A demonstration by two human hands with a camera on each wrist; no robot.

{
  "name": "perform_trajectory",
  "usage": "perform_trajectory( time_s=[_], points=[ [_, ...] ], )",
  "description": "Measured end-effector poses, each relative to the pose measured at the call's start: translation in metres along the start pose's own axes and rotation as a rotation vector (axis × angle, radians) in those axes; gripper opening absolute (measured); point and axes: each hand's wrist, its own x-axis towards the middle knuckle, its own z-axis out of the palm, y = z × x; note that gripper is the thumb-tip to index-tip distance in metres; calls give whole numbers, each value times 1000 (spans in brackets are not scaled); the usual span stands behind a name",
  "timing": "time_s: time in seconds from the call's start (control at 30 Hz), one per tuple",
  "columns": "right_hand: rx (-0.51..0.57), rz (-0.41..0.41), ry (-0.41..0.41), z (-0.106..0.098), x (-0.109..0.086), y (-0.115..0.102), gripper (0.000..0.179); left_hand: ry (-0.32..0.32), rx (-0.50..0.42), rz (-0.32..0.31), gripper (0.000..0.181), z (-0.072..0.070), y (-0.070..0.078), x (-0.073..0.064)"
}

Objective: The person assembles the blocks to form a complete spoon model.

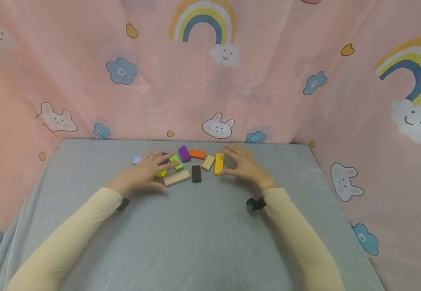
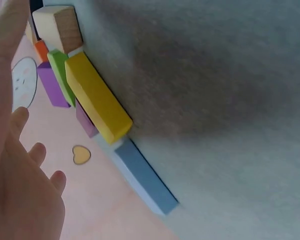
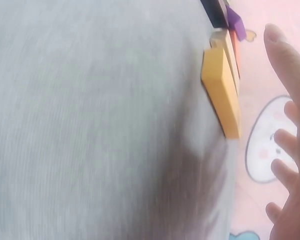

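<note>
Small coloured blocks lie in a loose group at the far part of the table. My left hand (image 1: 141,171) hovers over the group's left side with fingers spread, holding nothing. Under and beside it are a yellow block (image 2: 97,97), a light blue block (image 2: 146,177), a lime green block (image 1: 176,163) and a plain wooden block (image 1: 176,178). On the right, my right hand (image 1: 246,166) has its fingers extended and apart, with thumb tip close to an orange-yellow block (image 1: 219,164). A striped tan block (image 1: 208,163) and a dark brown block (image 1: 196,173) lie left of that.
Behind are a purple block (image 1: 184,154) and an orange block (image 1: 197,154). A grey cloth (image 1: 203,234) covers the table. Just past its far edge hangs a pink curtain (image 1: 268,81) printed with rainbows and rabbits, which also runs along both sides.
</note>
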Motion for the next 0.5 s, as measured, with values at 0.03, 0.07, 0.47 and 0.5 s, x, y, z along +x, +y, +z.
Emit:
perform_trajectory(
  time_s=[0.03,0.07,0.47,0.5],
  points=[
    [8,2,-7,1,2,-2,91,-8,0,8,93,1,0,2],
    [18,5,-13,3,3,-4,90,-19,-1,18,94,1,1,4],
    [89,-22,-43,18,17,-18,83,-71,44,70,100,8,-5,27],
    [94,-19,-42,20,18,-18,83,-67,41,75,100,8,-7,28]
  ],
)
